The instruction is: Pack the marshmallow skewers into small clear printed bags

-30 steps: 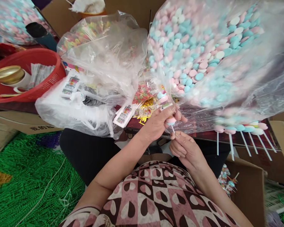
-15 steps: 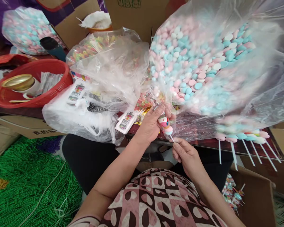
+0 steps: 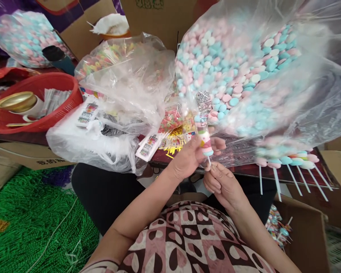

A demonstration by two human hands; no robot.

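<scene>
My left hand [image 3: 189,158] is closed around a candy skewer [image 3: 204,133] of stacked pink, white and blue pieces inside a clear printed wrapper [image 3: 203,103] that stands upright above the fingers. My right hand [image 3: 221,182] pinches the white stick at the skewer's bottom end. Both hands are held just in front of the table edge, over my lap. Right behind them looms a big clear bag [image 3: 238,76] full of pink, blue and white candies.
A row of finished candy sticks [image 3: 287,161] lies on the table at right. Left are bags of wrappers [image 3: 102,129], a red basket [image 3: 34,102] with a gold lid, cardboard boxes, and green mesh [image 3: 31,223] on the floor. A box [image 3: 301,231] at lower right holds wrapped skewers.
The wrapper has slid down over the skewer and now stands upright above my left hand. My right hand stays pinched on the stick's end.
</scene>
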